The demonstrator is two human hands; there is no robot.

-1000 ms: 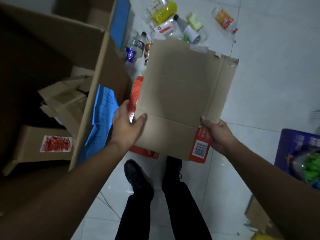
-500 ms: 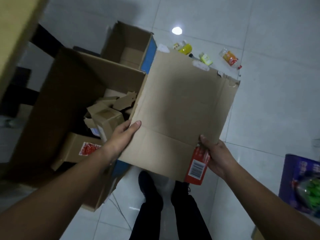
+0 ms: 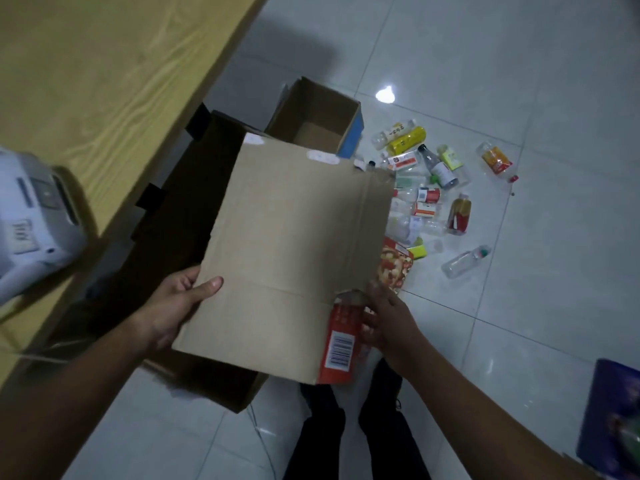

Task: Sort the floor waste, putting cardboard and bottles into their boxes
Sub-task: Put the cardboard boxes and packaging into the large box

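Cardboard sheet (image 3: 291,251): a flattened brown panel with creases and white tape scraps on its far edge, held up in the air between both hands, tilted away from the person and hanging over the large box.
Red printed carton (image 3: 341,344): pressed under the sheet's near right corner, barcode showing; more of its red picture side peeks out past the sheet's right edge.
Left hand (image 3: 176,306): clamped on the sheet's near left edge, thumb on top, fingers hidden beneath.
Right hand (image 3: 388,323): at the sheet's near right corner, fingers spread against the red carton; whether it truly clasps it I cannot tell.
Large cardboard box (image 3: 194,209): open, dark inside, directly below the left hand and the sheet.
Small cardboard box (image 3: 315,116): open, beyond the sheet's far edge, blue on its outer right wall.
Plastic bottles (image 3: 429,188): scattered on the white tiled floor (image 3: 519,98), ahead of the right hand.
Wooden tabletop (image 3: 104,71): to the left of the left hand.
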